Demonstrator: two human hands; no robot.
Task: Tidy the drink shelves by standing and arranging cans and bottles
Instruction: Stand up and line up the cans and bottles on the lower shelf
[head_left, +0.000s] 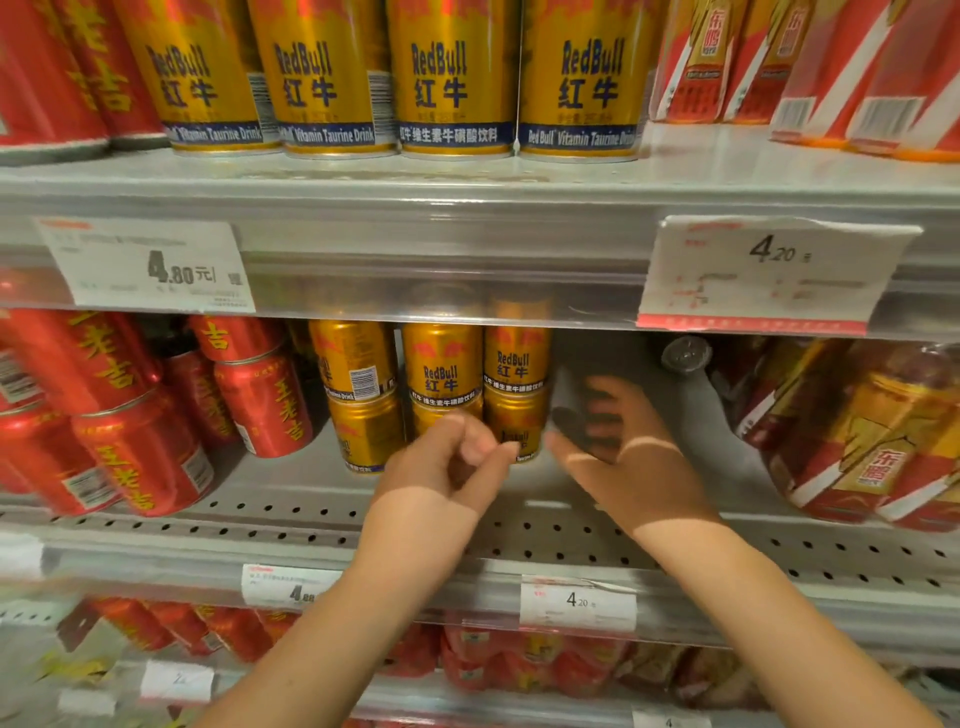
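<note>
Middle shelf (291, 512), gold cans (441, 371) stacked two high in three columns at its centre; a bare gap just right of them.

Left hand (452, 462): fingers curled in, thumb against forefinger, nothing visibly held; its knuckles sit just beside the lower right can (515, 423). Right hand (623, 457): reaching into the shadowed gap, fingers bent around something dark; you can't tell from here whether it holds a can or only shadow.

Likely step: filling or squaring that right-hand column. Steady the stack with your left hand while the right works; set any can flat on its base, label forward, flush with its neighbours.

Around: the left column's top can (358, 358) shows its barcode and wants turning; a tipped can (685, 355) lies lid-outward deep behind your right hand; red cans (265, 400) lean at the left; wrapped bottle packs (852, 431) crowd the right; the hanging price strip (769, 270) hides the stack tops, so mind the headroom.
</note>
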